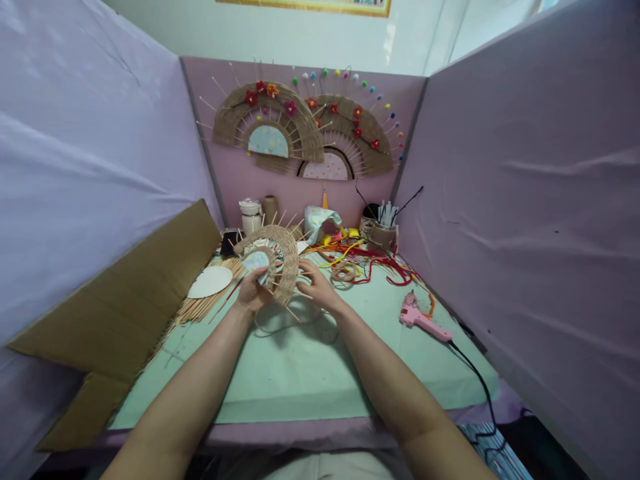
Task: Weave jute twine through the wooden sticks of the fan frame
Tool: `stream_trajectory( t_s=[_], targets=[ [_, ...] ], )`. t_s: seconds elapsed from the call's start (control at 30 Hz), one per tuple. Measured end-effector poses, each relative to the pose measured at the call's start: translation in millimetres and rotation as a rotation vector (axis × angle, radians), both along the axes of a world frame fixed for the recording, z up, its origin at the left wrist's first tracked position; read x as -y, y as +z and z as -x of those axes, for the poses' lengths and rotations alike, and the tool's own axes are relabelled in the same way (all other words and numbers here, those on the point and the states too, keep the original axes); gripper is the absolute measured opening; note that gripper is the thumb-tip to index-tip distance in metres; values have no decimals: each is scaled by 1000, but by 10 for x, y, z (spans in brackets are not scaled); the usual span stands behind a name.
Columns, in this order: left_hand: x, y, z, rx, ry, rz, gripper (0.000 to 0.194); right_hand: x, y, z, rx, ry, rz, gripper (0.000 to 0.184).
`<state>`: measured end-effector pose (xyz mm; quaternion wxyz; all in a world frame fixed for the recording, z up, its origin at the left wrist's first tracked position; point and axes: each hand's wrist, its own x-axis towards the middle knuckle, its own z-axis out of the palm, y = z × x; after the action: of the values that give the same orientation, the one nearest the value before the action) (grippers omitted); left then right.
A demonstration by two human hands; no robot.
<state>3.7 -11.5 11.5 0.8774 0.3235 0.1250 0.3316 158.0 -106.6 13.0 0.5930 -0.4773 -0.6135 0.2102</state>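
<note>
A half-woven fan of brown twine on wooden sticks (pixel 279 257), with a pale paper centre, is held upright above the green mat (pixel 300 367). My left hand (pixel 253 292) is closed on its lower left edge near the paper centre. My right hand (pixel 315 285) pinches at its right edge, fingers closed on the twine or a stick end. A loose strand of twine (pixel 290 327) trails from the fan down onto the mat below my hands.
A pink glue gun (pixel 423 320) with a black cord lies at right. Bamboo sticks (pixel 205 303), a white paper disc (pixel 210 281) and cardboard (pixel 135 300) lie at left. Red and yellow cords (pixel 370 263), a cup of tools (pixel 383 233) and jars stand behind. Two finished fans (pixel 305 127) hang on the back wall.
</note>
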Motion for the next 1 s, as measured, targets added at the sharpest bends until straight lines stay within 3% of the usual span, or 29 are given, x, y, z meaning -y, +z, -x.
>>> stream_trajectory(
  t_s=[0.13,0.3,0.43,0.53,0.67,0.73,0.9,1.0],
  targets=[
    [31,62,-43,-22,25,57,31,62,-4,137,-128,113,93,36],
    [46,54,-65,-5,-6,62,34,74,-59,219,-318,295,141,40],
    [55,40,-53,-26,-99,16,39,46,-121,260,-237,332,217,17],
    [47,58,-12,-20,-123,10,39,0,-149,211,-180,144,246,19],
    [35,62,56,17,-187,-29,40,-47,-146,58,-214,-310,68,22],
    [29,30,80,25,-247,-61,41,-42,-123,-7,-228,-387,-10,30],
    [-16,-113,106,-59,-467,-141,36,9,-26,-34,-288,-170,-129,49],
    [-48,-162,124,-134,-559,-177,33,38,16,-32,-363,-5,-78,37]
  ],
)
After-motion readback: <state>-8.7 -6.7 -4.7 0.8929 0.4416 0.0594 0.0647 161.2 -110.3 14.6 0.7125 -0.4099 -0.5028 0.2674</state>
